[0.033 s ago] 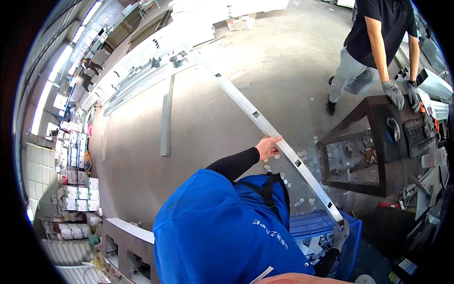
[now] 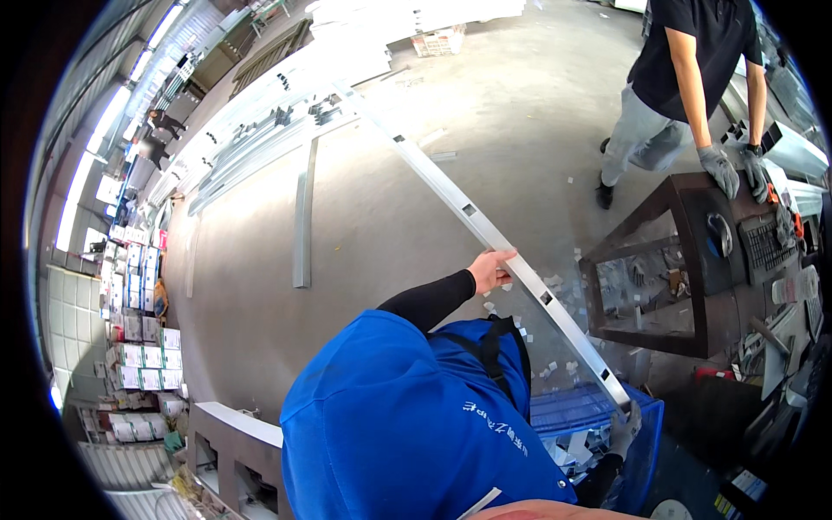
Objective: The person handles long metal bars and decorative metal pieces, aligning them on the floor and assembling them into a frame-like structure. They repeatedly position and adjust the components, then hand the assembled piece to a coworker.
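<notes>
A long silver square metal tube (image 2: 468, 210) with small rectangular cut-outs slants across the view, from the far left down to the near right. My bare left hand (image 2: 492, 270) grips it around the middle, thumb against its edge. At the near end my right hand (image 2: 626, 428), in a grey glove, closes round the tube; some of its fingers are hidden. Beneath that end stands a blue plastic crate (image 2: 563, 407) holding many small metal offcuts (image 2: 579, 449). A blue garment covers my body and hides part of the crate.
A co-worker (image 2: 698, 69) in grey gloves leans on a dark machine frame (image 2: 685, 334) with a keyboard (image 2: 768, 244). White scraps (image 2: 555, 282) litter the floor. Left are a lone metal profile (image 2: 302, 230), stacked profiles (image 2: 251, 152) and boxes (image 2: 147, 355). A brown bench (image 2: 234, 451) stands near left.
</notes>
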A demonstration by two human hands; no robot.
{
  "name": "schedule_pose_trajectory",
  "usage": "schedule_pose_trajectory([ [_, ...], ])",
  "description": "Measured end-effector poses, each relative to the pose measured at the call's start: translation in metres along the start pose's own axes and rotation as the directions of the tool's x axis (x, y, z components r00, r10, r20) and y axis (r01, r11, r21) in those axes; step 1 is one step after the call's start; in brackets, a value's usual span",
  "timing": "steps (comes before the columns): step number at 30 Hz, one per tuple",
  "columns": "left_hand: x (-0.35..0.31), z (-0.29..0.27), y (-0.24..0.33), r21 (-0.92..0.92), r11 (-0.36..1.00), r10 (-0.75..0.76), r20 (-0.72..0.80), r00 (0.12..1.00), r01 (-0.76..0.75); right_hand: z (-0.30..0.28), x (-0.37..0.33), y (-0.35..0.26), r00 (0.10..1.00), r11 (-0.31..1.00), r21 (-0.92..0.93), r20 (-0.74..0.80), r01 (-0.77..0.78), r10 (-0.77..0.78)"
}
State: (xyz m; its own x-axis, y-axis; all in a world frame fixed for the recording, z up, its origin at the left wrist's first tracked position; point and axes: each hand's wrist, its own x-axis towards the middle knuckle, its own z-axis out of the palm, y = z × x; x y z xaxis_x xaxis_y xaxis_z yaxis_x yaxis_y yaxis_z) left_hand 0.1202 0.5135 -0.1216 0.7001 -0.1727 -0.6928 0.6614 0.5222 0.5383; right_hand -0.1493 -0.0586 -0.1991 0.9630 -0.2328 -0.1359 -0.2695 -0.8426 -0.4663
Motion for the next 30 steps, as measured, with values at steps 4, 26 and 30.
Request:
schedule_pose_trajectory([
  [4,0.018,-0.001,-0.008,-0.044,0.994,-0.098,0.087,0.991,0.102,-0.018,-0.021,-0.028,0.99,0.991,-0.026,-0.049,-0.132,0.131],
  [26,0.07,0.021,-0.03,0.157,0.852,-0.523,0.319,0.79,0.5,0.018,-0.231,-0.234,0.571,0.603,-0.044,-0.385,-0.796,0.725],
  [30,0.07,0.004,-0.02,0.192,0.856,-0.517,0.339,0.786,0.481,0.042,-0.253,-0.257,0.529,0.583,0.029,-0.385,-0.812,0.756],
])
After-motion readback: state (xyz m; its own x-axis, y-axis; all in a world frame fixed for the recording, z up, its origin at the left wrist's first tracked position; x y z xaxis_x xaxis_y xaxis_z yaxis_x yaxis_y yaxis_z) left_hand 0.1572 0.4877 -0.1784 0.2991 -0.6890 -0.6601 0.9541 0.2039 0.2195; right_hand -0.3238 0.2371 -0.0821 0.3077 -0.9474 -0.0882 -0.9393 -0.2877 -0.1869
